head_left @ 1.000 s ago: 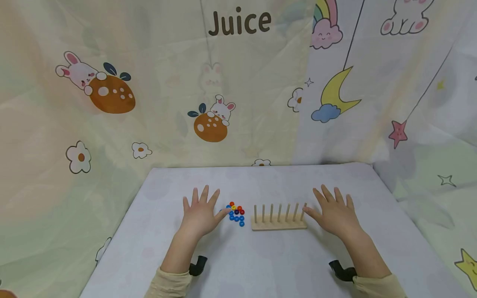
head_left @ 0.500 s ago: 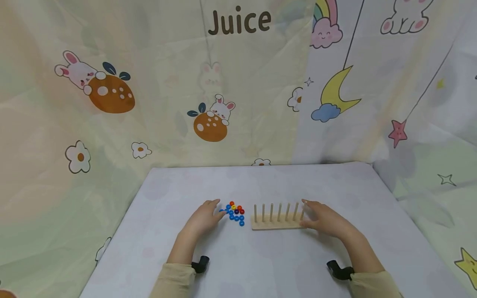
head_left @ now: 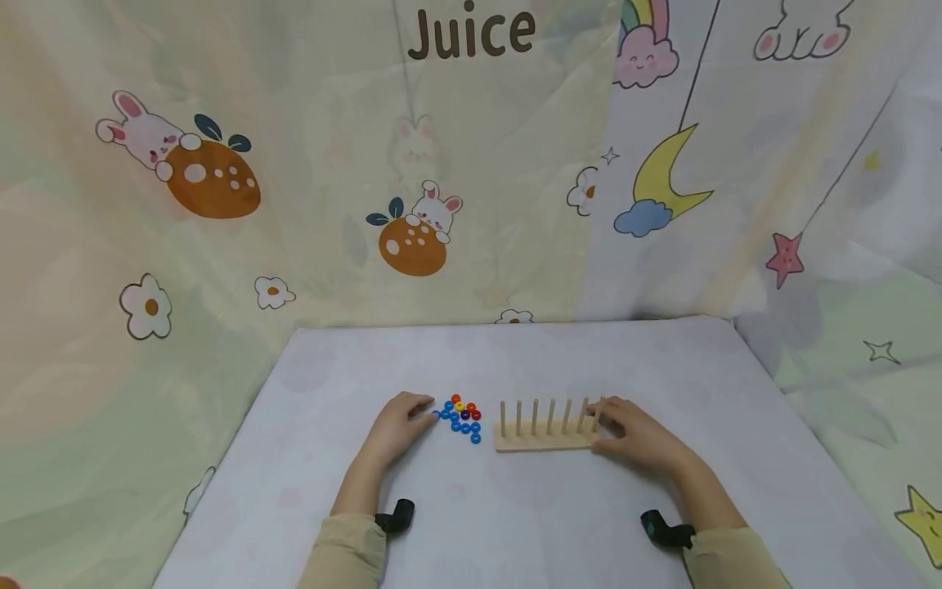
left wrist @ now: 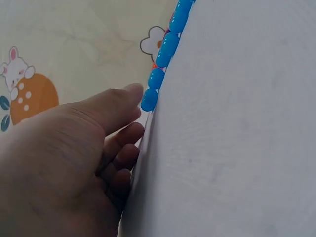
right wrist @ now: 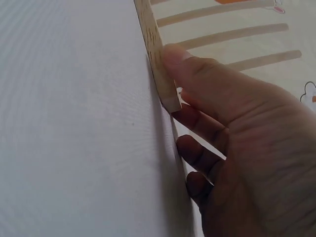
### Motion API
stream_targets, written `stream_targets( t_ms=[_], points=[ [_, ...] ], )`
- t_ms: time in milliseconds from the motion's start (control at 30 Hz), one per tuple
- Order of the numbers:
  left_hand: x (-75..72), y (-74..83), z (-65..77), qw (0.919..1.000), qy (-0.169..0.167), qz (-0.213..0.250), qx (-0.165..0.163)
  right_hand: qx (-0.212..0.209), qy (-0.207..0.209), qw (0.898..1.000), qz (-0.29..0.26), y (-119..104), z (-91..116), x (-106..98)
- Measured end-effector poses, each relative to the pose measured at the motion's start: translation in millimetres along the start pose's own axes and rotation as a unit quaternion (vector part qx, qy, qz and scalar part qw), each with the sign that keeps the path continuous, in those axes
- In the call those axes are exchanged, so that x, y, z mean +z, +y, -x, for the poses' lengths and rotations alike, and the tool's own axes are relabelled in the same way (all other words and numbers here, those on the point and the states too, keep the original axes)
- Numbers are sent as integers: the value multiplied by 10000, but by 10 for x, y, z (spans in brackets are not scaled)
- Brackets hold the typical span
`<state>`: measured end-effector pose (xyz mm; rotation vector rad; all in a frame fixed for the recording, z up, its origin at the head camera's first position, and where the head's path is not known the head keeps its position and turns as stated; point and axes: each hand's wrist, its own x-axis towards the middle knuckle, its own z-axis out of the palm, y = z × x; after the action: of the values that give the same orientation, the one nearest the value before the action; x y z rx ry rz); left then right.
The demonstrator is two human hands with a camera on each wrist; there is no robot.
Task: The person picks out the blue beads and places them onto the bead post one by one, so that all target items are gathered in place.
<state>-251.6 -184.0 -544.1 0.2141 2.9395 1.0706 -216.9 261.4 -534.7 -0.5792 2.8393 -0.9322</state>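
In the head view my left hand (head_left: 393,429) rests low over the table, thumb and fingers bent loosely beside a cluster of small round beads (head_left: 465,415). Most beads are blue, with some red, a yellow and a dark one. The left wrist view has the thumb tip right at the outermost blue bead (left wrist: 148,100), with nothing seen between thumb and fingers. On the other side, my right hand (head_left: 646,438) grips the right end of a wooden peg board (head_left: 545,442) bearing a row of upright pegs. Its thumb presses the front edge of the board (right wrist: 155,59), fingers behind.
A white cloth covers the table (head_left: 515,523). Behind it hangs a printed curtain (head_left: 331,164) with cartoon rabbits and flowers. Black curved pieces (head_left: 397,516) stick out at both wrists, by the beige sleeves (head_left: 344,552).
Both hands came down from spread fingers. The left turned toward the beads and bent its fingers; the right closed onto the peg board's right end. Beads and board stayed about where they were.
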Motion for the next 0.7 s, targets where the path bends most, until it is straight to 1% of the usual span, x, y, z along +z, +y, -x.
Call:
stream_targets(
  t_ms=[133,233,400,600,700],
  points=[
    [63,-36,-22,9995,139,-263,88,70,135,9998,-159,43,11,45],
    [99,-32,-21,9989,212,-404,83,-15,191,9998,-116,62,13,64],
    [124,-20,-10,9980,347,-519,135,-187,275,9994,-10,79,19,78],
    [132,-33,-12,9974,421,-571,146,-244,340,9991,-41,110,24,89],
    [128,-44,-10,9973,470,-542,180,-219,353,9990,-150,121,12,89]
  ],
)
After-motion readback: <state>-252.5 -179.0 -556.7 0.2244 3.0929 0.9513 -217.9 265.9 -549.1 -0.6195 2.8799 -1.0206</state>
